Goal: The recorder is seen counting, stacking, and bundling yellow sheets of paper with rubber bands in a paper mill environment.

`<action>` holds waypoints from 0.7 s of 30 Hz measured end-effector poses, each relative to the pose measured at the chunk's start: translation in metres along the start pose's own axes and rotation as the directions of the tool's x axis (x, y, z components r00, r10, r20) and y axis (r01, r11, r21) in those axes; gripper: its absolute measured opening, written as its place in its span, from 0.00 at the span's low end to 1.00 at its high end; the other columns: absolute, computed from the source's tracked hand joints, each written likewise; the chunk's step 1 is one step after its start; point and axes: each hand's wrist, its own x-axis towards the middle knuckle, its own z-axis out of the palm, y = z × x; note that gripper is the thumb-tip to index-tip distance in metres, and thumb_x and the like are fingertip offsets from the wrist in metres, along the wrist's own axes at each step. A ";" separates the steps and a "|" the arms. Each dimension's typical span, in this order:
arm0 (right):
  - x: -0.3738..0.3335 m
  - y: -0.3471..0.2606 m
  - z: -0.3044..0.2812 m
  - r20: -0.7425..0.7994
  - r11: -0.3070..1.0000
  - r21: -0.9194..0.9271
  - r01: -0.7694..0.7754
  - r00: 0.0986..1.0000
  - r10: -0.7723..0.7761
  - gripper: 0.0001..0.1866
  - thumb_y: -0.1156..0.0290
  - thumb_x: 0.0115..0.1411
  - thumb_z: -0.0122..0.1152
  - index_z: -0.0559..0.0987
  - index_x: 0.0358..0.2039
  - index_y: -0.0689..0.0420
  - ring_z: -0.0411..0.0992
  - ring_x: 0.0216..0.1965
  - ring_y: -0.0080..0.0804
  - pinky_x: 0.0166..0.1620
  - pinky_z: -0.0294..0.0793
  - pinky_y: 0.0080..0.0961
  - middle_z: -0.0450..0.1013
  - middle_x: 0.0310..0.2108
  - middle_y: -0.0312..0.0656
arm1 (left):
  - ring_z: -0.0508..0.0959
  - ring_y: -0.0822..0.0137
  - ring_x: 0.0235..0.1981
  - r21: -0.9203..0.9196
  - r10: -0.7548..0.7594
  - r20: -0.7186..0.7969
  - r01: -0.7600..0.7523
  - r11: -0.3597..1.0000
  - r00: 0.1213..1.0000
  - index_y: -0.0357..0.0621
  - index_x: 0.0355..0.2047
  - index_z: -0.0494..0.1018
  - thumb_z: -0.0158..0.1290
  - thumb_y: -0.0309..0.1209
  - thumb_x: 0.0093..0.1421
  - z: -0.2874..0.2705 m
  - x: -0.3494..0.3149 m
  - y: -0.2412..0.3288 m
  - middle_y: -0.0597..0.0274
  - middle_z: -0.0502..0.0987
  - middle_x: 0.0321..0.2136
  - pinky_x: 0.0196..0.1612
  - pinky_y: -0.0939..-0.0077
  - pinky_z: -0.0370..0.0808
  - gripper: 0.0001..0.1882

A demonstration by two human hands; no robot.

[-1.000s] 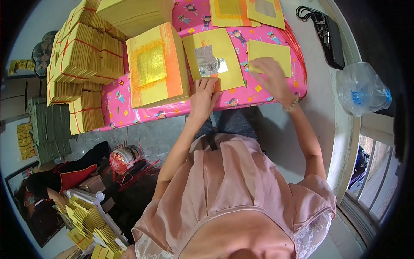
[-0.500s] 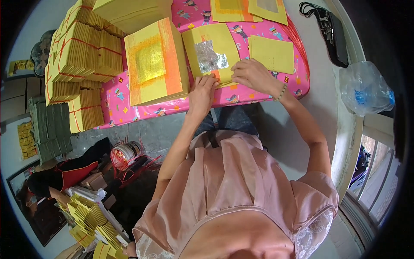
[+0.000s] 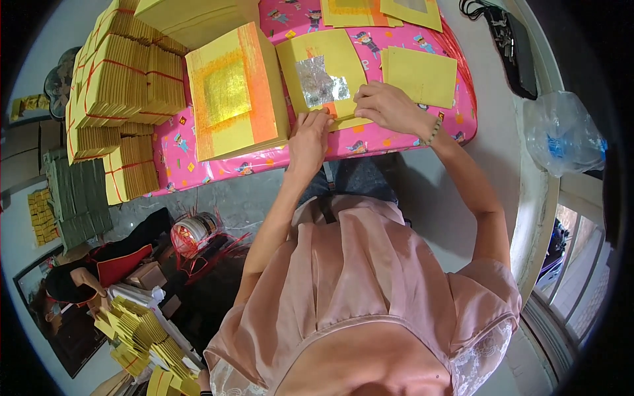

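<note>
A yellow paper sheet (image 3: 300, 51) with a silver foil patch and an orange smear lies in front of me on the table, with more yellow paper edges showing under its near side. My left hand (image 3: 308, 137) is closed at the near left corner, fingertips pressed on the sheet's edge by the orange mark. At the near right corner, my right hand (image 3: 389, 109) pinches the paper's edge with curled fingers. Its thumb tip is partly hidden. Left of the sheet stands a thick stack of yellow paper (image 3: 228, 92) topped with gold foil and orange bands.
Small plain yellow sheets (image 3: 422, 76) lie to the right on the pink patterned tablecloth (image 3: 264, 163). Tied yellow paper bundles (image 3: 125, 86) are piled at left. A black pouch (image 3: 508, 49) and clear plastic bag (image 3: 561, 135) are at right. Another person's hand (image 3: 89, 280) is lower left.
My right hand has moved slightly away from me along the sheet's right edge. My left hand stays nearly in place. The other person's arm at lower left has bent upward.
</note>
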 end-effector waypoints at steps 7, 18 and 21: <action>-0.001 -0.001 0.001 -0.002 1.000 -0.006 0.007 1.000 -0.007 0.09 0.67 0.56 0.60 0.78 0.32 0.60 0.70 0.42 0.42 0.45 0.71 0.35 0.72 0.36 0.41 | 0.74 0.51 0.40 0.047 -0.014 0.004 0.013 0.999 1.000 0.40 0.40 0.74 0.48 0.28 0.63 0.001 0.000 0.001 0.55 0.77 0.37 0.40 0.59 0.74 0.08; 0.005 -0.009 -0.001 -0.003 0.988 -0.144 0.051 0.999 -0.052 0.17 0.65 0.44 0.71 0.72 0.30 0.56 0.71 0.38 0.41 0.39 0.71 0.37 0.69 0.33 0.39 | 0.72 0.54 0.46 0.056 0.075 0.054 -0.078 0.995 0.996 0.39 0.43 0.71 0.52 0.30 0.60 0.000 -0.005 -0.007 0.58 0.75 0.44 0.42 0.62 0.76 0.12; 0.005 -0.006 -0.003 0.010 0.992 -0.118 0.039 0.999 -0.038 0.17 0.65 0.44 0.71 0.72 0.30 0.56 0.72 0.37 0.41 0.38 0.72 0.36 0.69 0.32 0.39 | 0.72 0.54 0.48 0.030 0.120 0.050 -0.122 0.992 0.991 0.40 0.43 0.71 0.55 0.29 0.57 -0.003 -0.007 -0.006 0.57 0.74 0.47 0.46 0.63 0.75 0.14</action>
